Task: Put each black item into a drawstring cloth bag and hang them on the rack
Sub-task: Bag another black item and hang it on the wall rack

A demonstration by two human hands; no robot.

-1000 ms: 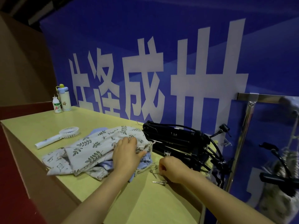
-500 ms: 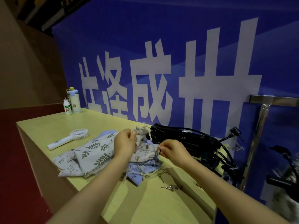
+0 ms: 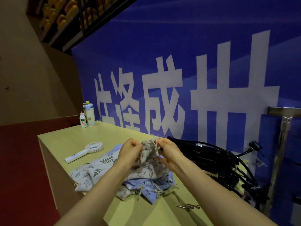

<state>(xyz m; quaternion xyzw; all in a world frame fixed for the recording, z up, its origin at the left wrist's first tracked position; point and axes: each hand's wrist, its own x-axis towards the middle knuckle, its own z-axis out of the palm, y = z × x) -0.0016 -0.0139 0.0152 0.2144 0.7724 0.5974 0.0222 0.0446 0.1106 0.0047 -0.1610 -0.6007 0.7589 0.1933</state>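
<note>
Both hands are raised above the middle of the worktop (image 3: pixel 68 141), each pinched shut on the mouth of one drawstring cloth bag (image 3: pixel 149 150). The left hand (image 3: pixel 130 151) has its fingers curled tight around the bag's gathered left edge. The right hand (image 3: pixel 169 151) nips the right edge between thumb and fingers, and a pale cord (image 3: pixel 156 147) runs down just beside its fingertips. The bag is soft, crumpled cotton, light with a small dark print, bunched between the two fists and lifted clear of the heap below.

That heap of cloth bags (image 3: pixel 104 168) lies near the worktop's front edge: limp, flat pouches, some white with leaf sprigs, some with small animal figures, and blue ones at the bottom with thin cords trailing toward the front edge.

The black items (image 3: pixel 206 158) lie along the back right of the worktop against the blue banner (image 3: pixel 211 46), just beside the right hand: long, matte black folded bodies with slim curved cables or arms looping off the right end. Past the right edge stands the metal rack (image 3: pixel 283 128), a shiny upright with a crossbar.

A white handheld fan (image 3: pixel 86 152) lies toward the left edge. Two small bottles (image 3: pixel 87 117) stand at the back left corner. A small metal piece (image 3: pixel 188 206) lies near the front right.
</note>
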